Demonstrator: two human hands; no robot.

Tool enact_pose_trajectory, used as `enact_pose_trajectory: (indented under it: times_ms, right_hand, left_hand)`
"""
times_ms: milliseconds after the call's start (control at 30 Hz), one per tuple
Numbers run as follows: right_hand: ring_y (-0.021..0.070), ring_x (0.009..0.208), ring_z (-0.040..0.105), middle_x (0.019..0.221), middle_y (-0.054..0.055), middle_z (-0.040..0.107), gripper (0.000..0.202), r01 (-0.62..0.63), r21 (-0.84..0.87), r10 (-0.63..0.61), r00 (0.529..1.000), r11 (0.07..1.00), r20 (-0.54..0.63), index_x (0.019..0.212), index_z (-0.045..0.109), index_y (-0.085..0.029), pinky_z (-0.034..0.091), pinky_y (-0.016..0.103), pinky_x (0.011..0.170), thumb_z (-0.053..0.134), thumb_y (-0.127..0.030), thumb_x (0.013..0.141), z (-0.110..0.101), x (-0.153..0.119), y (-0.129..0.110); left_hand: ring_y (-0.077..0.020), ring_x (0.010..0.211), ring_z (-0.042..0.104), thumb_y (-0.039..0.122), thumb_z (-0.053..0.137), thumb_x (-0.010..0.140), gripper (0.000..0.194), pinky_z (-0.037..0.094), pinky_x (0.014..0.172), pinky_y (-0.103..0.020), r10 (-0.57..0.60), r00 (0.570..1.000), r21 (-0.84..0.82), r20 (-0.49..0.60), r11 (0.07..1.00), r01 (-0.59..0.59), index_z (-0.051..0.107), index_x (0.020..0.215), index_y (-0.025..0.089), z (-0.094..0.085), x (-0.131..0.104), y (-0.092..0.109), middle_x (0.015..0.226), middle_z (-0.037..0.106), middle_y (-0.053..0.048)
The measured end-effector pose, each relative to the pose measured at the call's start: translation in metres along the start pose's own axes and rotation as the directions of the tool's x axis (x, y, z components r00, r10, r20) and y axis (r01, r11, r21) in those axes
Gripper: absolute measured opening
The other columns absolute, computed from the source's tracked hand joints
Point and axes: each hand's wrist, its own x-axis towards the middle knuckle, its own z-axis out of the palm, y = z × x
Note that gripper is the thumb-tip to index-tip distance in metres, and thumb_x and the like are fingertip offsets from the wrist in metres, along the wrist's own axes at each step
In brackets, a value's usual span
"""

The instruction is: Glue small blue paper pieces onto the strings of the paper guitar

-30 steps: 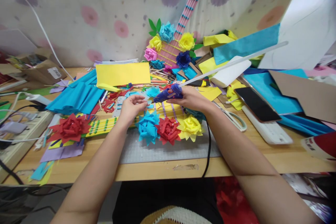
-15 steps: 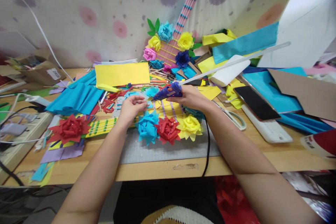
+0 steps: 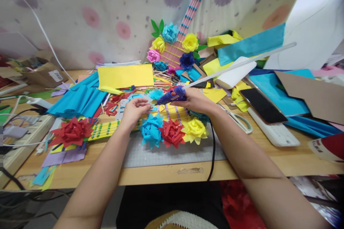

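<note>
Almost nothing differs from the frame half a second ago: both hands keep their places above the yellow paper guitar (image 3: 106, 130), and the blue hot glue gun (image 3: 172, 95) points the same way, down and to the left. Only a very slight shift of the whole view shows, and the paper flowers keep their arrangement.

The glue gun lies in the right hand (image 3: 199, 101), its fingers closed around the handle, with the long translucent glue stick (image 3: 242, 65) slanting up and right from its back. Its nozzle ends just beside the fingertips of the left hand (image 3: 135, 110). The left thumb and index finger are close together, near small light-blue scraps; whether they pinch one, I cannot tell.

Below the gun, a light-blue flower (image 3: 151, 130), a red flower (image 3: 172, 133) and a yellow flower (image 3: 195, 130) sit in a row along the near edge of the guitar body. A large red flower (image 3: 72, 132) is at the far left end of the neck. The grey cutting mat (image 3: 174, 154) lies beneath on the bench (image 3: 161, 175), and a black cable (image 3: 214, 150) runs down across it past the bench edge. Scissors (image 3: 243, 123) rest right of the right wrist, with a dark-screened phone (image 3: 263, 104) beyond them.
</note>
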Motion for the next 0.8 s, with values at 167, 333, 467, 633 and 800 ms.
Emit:
enact_pose_trajectory:
  times_ms: [167, 333, 467, 633, 800]
  right_hand:
    - [0.0171, 0.074, 0.057, 0.084, 0.003, 0.067, 0.038, -0.015, 0.048, 0.016, 1.000, 0.999, -0.024, 0.098, 0.068, -0.018, 0.039, 0.023, 0.063, 0.057, -0.048, 0.077, -0.0056, -0.0018, -0.0004]
    - [0.0167, 0.073, 0.057, 0.083, 0.003, 0.067, 0.037, -0.008, 0.064, 0.009, 1.000, 0.998, -0.016, 0.097, 0.069, -0.017, 0.038, 0.024, 0.062, 0.058, -0.047, 0.077, -0.0053, -0.0017, -0.0007]
    - [0.0164, 0.073, 0.056, 0.084, 0.004, 0.067, 0.036, -0.003, 0.013, 0.003, 1.000, 1.000, -0.001, 0.097, 0.068, -0.017, 0.037, 0.024, 0.063, 0.057, -0.046, 0.078, -0.0007, 0.0003, -0.0018]
    - [0.0167, 0.075, 0.057, 0.086, 0.005, 0.067, 0.037, -0.014, -0.005, 0.014, 0.999, 1.000, 0.032, 0.099, 0.067, -0.017, 0.037, 0.024, 0.065, 0.057, -0.046, 0.079, -0.0010, 0.0007, -0.0049]
    - [0.0163, 0.074, 0.057, 0.086, 0.003, 0.067, 0.035, 0.001, 0.010, -0.002, 0.999, 1.000, 0.037, 0.099, 0.067, -0.018, 0.038, 0.024, 0.065, 0.058, -0.044, 0.078, -0.0026, -0.0008, -0.0029]
  left_hand:
    - [-0.0159, 0.064, 0.064, 0.024, 0.080, 0.043, 0.044, 0.053, 0.061, -0.029, -0.010, 1.000, -0.007, -0.009, 1.000, 0.010, 0.057, 0.078, 0.012, 0.0005, -0.0013, 0.0011, 0.065, 0.063, -0.001]
    - [-0.0151, 0.062, 0.064, 0.023, 0.080, 0.042, 0.044, 0.052, 0.059, -0.028, -0.008, 1.000, -0.023, -0.013, 1.000, 0.008, 0.057, 0.078, 0.011, 0.0010, -0.0009, 0.0005, 0.064, 0.063, -0.001]
    - [-0.0146, 0.062, 0.064, 0.023, 0.080, 0.041, 0.044, 0.052, 0.058, -0.027, -0.005, 1.000, -0.039, -0.005, 0.999, 0.005, 0.058, 0.077, 0.012, 0.0009, -0.0005, 0.0002, 0.064, 0.063, -0.001]
    - [-0.0152, 0.064, 0.064, 0.024, 0.080, 0.041, 0.044, 0.053, 0.059, -0.027, -0.012, 1.000, -0.047, 0.001, 0.999, 0.012, 0.058, 0.078, 0.012, -0.0002, 0.0000, -0.0007, 0.065, 0.064, -0.001]
    - [-0.0170, 0.067, 0.065, 0.025, 0.080, 0.042, 0.045, 0.052, 0.060, -0.029, -0.014, 1.000, -0.063, 0.017, 0.998, 0.015, 0.058, 0.078, 0.012, -0.0011, 0.0011, -0.0016, 0.067, 0.064, -0.002]
